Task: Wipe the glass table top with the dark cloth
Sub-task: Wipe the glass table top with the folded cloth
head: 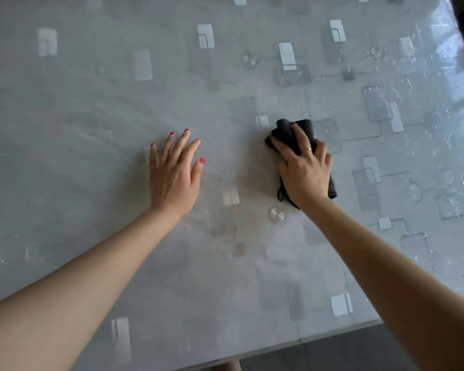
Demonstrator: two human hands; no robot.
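Note:
The glass table top point(91, 108) fills almost the whole view, grey with pale rectangular patterns under the glass. A dark folded cloth point(287, 132) lies on it right of centre. My right hand point(304, 170) presses flat on the cloth, fingers spread over it, with cloth showing beyond the fingertips and behind the wrist. My left hand point(173, 172) rests palm down on the bare glass to the left of the cloth, fingers apart and holding nothing.
The table's near edge point(332, 334) runs diagonally across the bottom right, with dark floor below it. The right edge point(458, 36) borders something dark at the top right. Glare and smears cover the right part of the glass.

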